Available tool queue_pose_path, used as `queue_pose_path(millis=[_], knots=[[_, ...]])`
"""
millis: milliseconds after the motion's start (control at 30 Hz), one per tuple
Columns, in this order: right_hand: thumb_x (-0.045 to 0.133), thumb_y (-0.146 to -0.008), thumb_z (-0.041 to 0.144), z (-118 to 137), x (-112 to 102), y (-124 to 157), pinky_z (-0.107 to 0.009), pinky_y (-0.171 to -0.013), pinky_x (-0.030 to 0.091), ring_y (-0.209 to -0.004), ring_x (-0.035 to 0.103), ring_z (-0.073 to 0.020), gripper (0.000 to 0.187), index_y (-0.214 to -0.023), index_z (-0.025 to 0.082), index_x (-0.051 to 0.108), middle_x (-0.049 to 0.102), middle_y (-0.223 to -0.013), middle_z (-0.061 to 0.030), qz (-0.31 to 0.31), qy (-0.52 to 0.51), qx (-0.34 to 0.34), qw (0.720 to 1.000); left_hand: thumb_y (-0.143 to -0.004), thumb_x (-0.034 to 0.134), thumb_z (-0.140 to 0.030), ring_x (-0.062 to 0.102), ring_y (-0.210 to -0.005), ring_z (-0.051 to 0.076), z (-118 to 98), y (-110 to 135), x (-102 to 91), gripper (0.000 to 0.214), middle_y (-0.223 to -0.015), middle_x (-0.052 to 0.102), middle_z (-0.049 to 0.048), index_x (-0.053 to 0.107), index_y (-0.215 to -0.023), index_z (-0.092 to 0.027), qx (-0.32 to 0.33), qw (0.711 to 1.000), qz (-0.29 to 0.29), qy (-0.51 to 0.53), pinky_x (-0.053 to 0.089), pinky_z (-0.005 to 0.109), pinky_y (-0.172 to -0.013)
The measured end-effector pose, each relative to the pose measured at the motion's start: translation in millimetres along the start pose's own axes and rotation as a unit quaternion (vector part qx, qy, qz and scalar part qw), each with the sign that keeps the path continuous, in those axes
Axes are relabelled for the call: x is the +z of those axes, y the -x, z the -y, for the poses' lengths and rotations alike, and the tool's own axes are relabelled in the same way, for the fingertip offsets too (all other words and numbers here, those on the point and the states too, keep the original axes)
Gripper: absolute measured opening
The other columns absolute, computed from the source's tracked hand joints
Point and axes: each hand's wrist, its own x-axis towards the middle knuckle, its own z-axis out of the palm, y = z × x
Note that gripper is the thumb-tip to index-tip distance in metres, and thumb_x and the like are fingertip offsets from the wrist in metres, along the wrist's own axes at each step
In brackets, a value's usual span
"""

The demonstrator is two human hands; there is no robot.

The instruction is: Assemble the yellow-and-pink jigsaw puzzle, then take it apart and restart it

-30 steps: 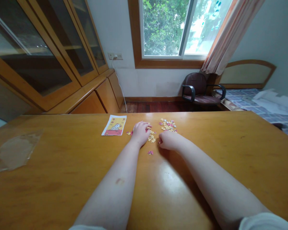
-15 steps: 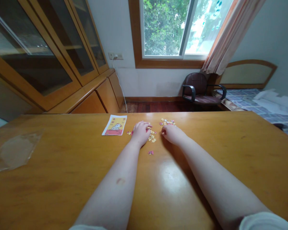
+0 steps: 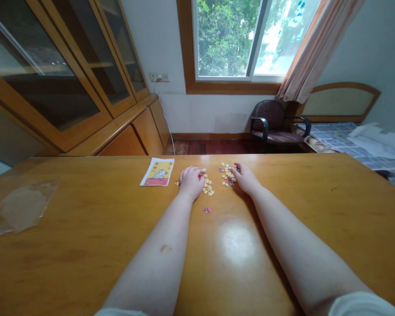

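L hand [image 3: 191,181] palm-down at L pile of jigsaw pcs [image 3: 208,189], fingers bent; grip unclear. R hand [image 3: 245,177] at R edge of 2nd pile [image 3: 227,176], fingers curled; can't tell if pc held. Lone pink pc [image 3: 206,210] on table [image 3: 197,272], nearer person; pic. card [image 3: 158,172] beyond L hand's L side.

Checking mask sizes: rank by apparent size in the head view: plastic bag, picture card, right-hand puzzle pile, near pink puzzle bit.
1. Plastic bag
2. Picture card
3. Right-hand puzzle pile, partly hidden by the right hand
4. Near pink puzzle bit
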Motion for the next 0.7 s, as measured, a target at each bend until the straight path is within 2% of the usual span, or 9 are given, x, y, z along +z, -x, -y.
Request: queue_pose_path(millis=[67,167,233,300,400,500,600,700], knots=[[0.048,-0.091,0.048,-1,1,1,-0.043,-0.109,0.034,-0.13,0.046,-0.0285,0.06,-0.138,0.011,0.046,0.049,-0.14,-0.0185,0.046,-0.004,-0.036,0.998,-0.082,0.052,-0.025,0.044,-0.129,0.029,0,1,-3.3,0.027,-0.121,0.066,0.0045,0.072,-0.101,-0.026,-0.064,0.997,-0.03,-0.025,0.027,0.049,-0.113],[0.058,-0.083,0.056,1,0,5,-0.047,-0.116,0.021,-0.142,0.028,-0.0298,0.079,-0.146,0.013,0.035,0.032,-0.153,-0.0191,0.098,0.038,-0.067,0.992,-0.083,0.053,-0.034,0.034,-0.137,0.034,1,2,-6.2,0.039,-0.141,0.051,0.0116,0.065,-0.118,-0.023,-0.187,0.977,-0.073,-0.064,0.023,0.057,-0.113],[0.066,-0.075,0.059,3,0,7,-0.049,-0.118,0.015,-0.145,0.019,-0.0314,0.093,-0.149,0.014,0.03,0.023,-0.156,-0.02,0.112,0.081,-0.073,0.988,-0.083,0.051,-0.042,0.026,-0.141,0.039,2,3,-5.5,0.054,-0.151,0.037,0.0167,0.055,-0.132,-0.02,-0.247,0.964,-0.062,-0.082,0.021,0.062,-0.111],[0.068,-0.073,0.06,5,2,9,-0.05,-0.118,0.011,-0.146,0.016,-0.032,0.098,-0.15,0.014,0.028,0.02,-0.157,-0.0195,0.111,0.114,-0.074,0.984,-0.085,0.046,-0.049,0.023,-0.142,0.04,3,2,-3.2,0.064,-0.154,0.029,0.0194,0.046,-0.14,-0.016,-0.267,0.959,-0.033,-0.093,0.019,0.063,-0.111],[0.062,-0.079,0.058,7,6,9,-0.052,-0.117,0.011,-0.146,0.016,-0.0319,0.089,-0.15,0.015,0.029,0.023,-0.157,-0.0181,0.094,0.142,-0.06,0.983,-0.089,0.037,-0.052,0.027,-0.142,0.038,5,1,1.0,0.068,-0.153,0.03,0.0215,0.041,-0.143,-0.012,-0.246,0.963,-0.006,-0.106,0.02,0.059,-0.113],[0.057,-0.083,0.056,5,7,6,-0.051,-0.117,0.014,-0.145,0.019,-0.0318,0.082,-0.148,0.013,0.032,0.026,-0.156,-0.018,0.077,0.152,-0.04,0.985,-0.091,0.031,-0.054,0.029,-0.141,0.036,5,0,4.0,0.07,-0.152,0.034,0.0207,0.037,-0.146,-0.011,-0.191,0.974,0.024,-0.117,0.021,0.054,-0.115],[0.057,-0.083,0.055,4,7,4,-0.051,-0.117,0.015,-0.144,0.021,-0.0325,0.082,-0.148,0.011,0.032,0.027,-0.155,-0.0195,0.062,0.154,-0.019,0.986,-0.091,0.031,-0.056,0.026,-0.143,0.033,5,1,6.1,0.07,-0.155,0.03,0.0161,0.032,-0.149,-0.016,-0.117,0.983,0.069,-0.124,0.019,0.053,-0.116],[0.056,-0.085,0.054,5,6,3,-0.055,-0.116,0.015,-0.143,0.024,-0.034,0.078,-0.147,0.011,0.035,0.03,-0.154,-0.0196,0.044,0.15,-0.016,0.988,-0.091,0.032,-0.058,0.023,-0.144,0.033,5,4,7.5,0.068,-0.157,0.027,0.0119,0.029,-0.15,-0.024,-0.057,0.984,0.1,-0.135,0.016,0.056,-0.116]])
